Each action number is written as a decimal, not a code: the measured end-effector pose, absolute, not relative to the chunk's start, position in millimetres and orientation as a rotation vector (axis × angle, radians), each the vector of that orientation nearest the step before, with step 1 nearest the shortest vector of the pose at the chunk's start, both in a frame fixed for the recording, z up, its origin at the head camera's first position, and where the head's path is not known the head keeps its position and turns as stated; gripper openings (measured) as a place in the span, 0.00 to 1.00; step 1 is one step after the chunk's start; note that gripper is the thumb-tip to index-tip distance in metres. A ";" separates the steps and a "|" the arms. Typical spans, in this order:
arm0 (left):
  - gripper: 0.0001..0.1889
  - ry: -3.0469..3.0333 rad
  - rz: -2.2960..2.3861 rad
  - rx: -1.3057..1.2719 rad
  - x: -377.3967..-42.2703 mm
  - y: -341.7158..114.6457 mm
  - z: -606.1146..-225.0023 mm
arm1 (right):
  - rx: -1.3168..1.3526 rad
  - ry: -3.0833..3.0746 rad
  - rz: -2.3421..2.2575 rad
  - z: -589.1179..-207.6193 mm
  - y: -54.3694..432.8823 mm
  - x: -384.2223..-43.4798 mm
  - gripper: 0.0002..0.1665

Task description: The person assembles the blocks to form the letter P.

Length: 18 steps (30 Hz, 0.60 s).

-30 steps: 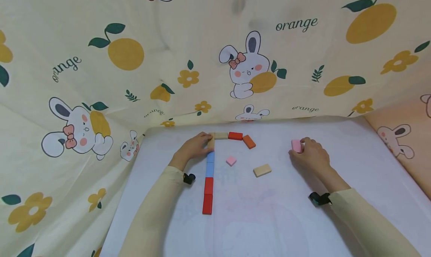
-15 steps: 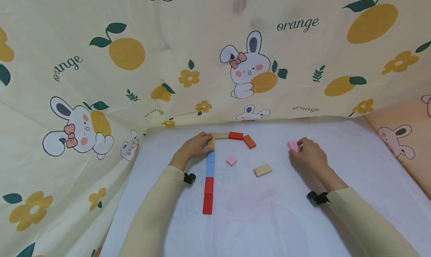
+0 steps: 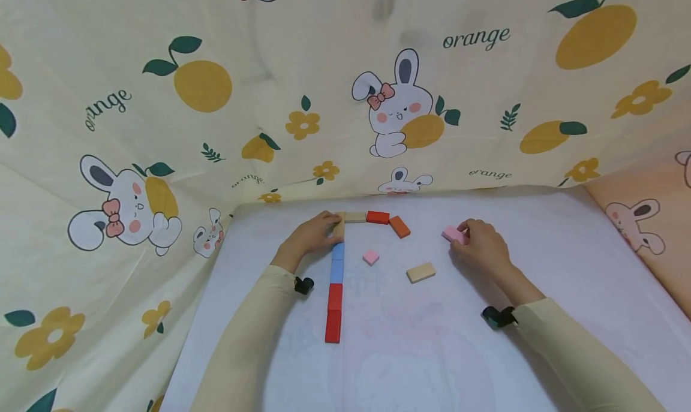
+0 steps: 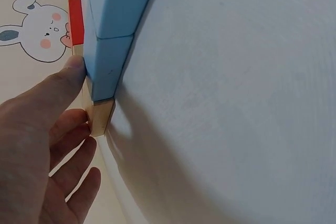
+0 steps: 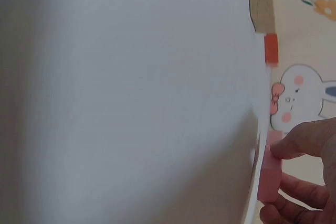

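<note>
At the far left corner of an L-shaped row of blocks, my left hand (image 3: 309,239) pinches a natural wooden block (image 3: 339,228), thumb at one end and fingers at the other. Blue blocks (image 3: 337,263) and then red blocks (image 3: 334,313) run from it toward me. Out to the right, my right hand (image 3: 484,244) grips a pink block (image 3: 452,234) between thumb and fingers, low over the white table. The right wrist view shows the thumb on one side of this pink block (image 5: 270,169), with the fingers partly hidden behind it.
Along the back lie a wooden block (image 3: 355,217), a red block (image 3: 378,218) and an angled orange block (image 3: 400,226). A small pink block (image 3: 370,257) and a loose wooden block (image 3: 420,273) lie between the hands. A printed cloth (image 3: 324,70) hangs behind the white table (image 3: 410,352).
My right hand has slid left with the pink block, which has also turned a little. My left hand stays at the corner block.
</note>
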<state>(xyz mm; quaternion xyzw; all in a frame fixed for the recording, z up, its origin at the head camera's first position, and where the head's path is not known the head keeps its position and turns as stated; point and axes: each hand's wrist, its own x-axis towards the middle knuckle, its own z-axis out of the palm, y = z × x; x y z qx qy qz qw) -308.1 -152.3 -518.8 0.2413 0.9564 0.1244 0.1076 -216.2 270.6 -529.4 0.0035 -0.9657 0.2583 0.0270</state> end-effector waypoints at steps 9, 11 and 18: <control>0.37 2.814 0.367 0.721 -308.1 -153.0 -518.8 | 0.128 -3.002 0.877 -528.5 246.6 -222.9 0.23; 0.37 2.816 0.365 0.723 -308.7 -153.4 -519.7 | 0.162 -3.015 0.902 -528.7 241.5 -224.7 0.23; 0.37 2.811 0.368 0.724 -309.6 -153.9 -520.1 | 0.347 -3.058 0.940 -527.0 222.1 -227.6 0.21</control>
